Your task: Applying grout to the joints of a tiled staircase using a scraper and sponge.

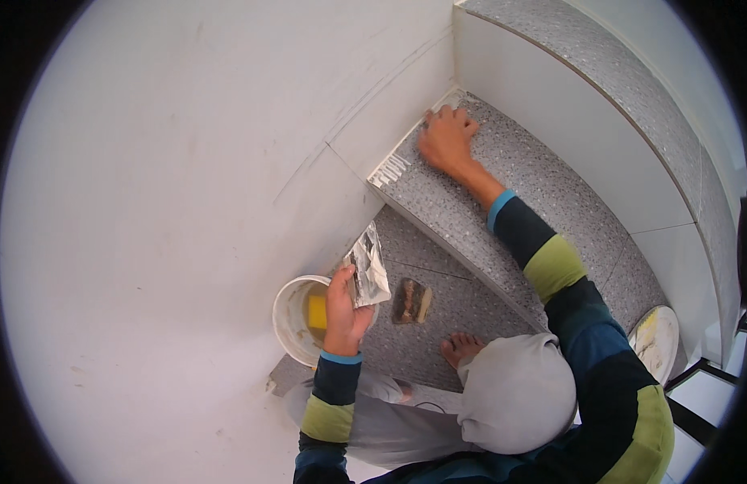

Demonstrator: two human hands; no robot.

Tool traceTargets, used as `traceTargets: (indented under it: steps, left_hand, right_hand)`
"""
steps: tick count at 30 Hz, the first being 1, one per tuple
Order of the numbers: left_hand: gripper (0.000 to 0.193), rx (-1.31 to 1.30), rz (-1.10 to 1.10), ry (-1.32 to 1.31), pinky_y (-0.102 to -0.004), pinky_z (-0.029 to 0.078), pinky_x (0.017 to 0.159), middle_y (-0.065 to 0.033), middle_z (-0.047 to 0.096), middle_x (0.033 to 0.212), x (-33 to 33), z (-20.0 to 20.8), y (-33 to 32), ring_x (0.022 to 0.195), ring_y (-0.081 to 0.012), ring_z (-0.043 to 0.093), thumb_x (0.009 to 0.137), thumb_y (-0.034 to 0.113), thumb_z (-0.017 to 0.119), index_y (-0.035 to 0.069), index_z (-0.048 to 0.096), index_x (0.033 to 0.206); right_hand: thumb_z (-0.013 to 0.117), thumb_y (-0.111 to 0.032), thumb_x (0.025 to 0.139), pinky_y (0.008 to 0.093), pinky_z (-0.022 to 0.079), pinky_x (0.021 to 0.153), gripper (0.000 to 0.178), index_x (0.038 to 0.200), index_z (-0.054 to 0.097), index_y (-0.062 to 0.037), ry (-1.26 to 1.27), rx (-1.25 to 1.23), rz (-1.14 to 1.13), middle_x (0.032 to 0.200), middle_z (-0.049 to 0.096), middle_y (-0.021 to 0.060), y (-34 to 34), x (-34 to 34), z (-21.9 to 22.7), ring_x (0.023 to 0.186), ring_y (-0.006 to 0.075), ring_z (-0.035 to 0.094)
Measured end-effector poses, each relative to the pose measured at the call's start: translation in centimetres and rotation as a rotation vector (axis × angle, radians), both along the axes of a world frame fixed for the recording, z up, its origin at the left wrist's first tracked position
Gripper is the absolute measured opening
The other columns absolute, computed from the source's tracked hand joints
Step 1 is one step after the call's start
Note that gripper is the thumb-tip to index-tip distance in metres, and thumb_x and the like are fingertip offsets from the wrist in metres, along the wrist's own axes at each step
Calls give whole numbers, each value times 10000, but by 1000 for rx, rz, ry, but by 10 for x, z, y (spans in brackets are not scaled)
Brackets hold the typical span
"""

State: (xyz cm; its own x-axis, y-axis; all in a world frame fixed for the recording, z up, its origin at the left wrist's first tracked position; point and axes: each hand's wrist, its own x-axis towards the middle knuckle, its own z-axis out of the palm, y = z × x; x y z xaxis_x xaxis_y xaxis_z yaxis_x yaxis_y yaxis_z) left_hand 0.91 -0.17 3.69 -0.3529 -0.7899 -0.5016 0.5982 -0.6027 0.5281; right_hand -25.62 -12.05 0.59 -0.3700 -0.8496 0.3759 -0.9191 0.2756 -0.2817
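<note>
White paste (389,170) is streaked along the wall (228,161), left of the nearer right hand (448,141), grip indiscernible; foil packet (372,278) is pinched by the left hand (345,315).

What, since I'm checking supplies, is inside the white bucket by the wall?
A yellow block shows inside the white bucket. The left hand and the silvery packet it holds cover the bucket's right side; whatever lies there, or under the block, cannot be seen.
</note>
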Motion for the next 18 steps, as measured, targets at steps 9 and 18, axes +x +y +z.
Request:
traceTargets:
  steps: [9, 18]
  left_hand:
    - [230, 40, -12, 71, -278, 517, 650, -65, 626, 901, 5, -3, 2, 753, -151, 615, 840, 136, 445, 15, 542, 1010]
    - [244, 48, -54, 73, -295, 514, 607, -78, 621, 900, 0, -8, 3, 749, -150, 613, 848, 160, 440, 21, 533, 1026]
  right_hand:
    - [532, -61, 691, 374, 253, 758, 480, 1170, 539, -104, -369, -93, 817, 848, 428, 75, 101, 64, 45, 838, 228, 387]
    - [541, 25, 599, 392, 273, 795, 557, 1117, 582, -176, -154, -135, 1071, 924, 462, 78, 138, 47, 70, 918, 262, 430]
